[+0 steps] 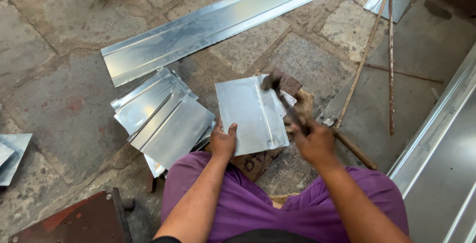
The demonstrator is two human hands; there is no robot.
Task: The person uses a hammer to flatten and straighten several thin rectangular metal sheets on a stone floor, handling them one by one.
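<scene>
The step in hand appears to be hammering along the raised seam of a small sheet-metal panel (250, 114). This panel serves as the landmark for all positions below.

Hands. The left hand (223, 141) presses on the near left corner of the panel, thumb on top, fingers curled at the edge, pinning the sheet flat. The right hand (315, 141) is closed around the handle of a hammer (285, 102). The hammer head hovers over the far right corner of the panel and is blurred, so contact with the metal cannot be confirmed.

Position of the work. The panel lies on the stone floor (64, 89), directly in front of the person's knees, and partly covers a dark block (290, 82) at its far right corner.

Judged requirement for the next move: a controlled blow onto the seam, with the left hand clear of the strike line and the sheet held firmly against rebound.

Materials and shapes:
- Panel: thin galvanised sheet, roughly rectangular, dull silver, with one straight ridge running lengthwise right of centre.
- Stack of similar ribbed panels (161, 119): just left of the panel, fanned and overlapping.
- Long folded metal strip (203, 27): beyond the panel, lying diagonally, bright and reflective.
- Rusty rods (390, 64): well to the right, thin and straight.
- Floor: rough, uneven slabs with worn joints.
</scene>
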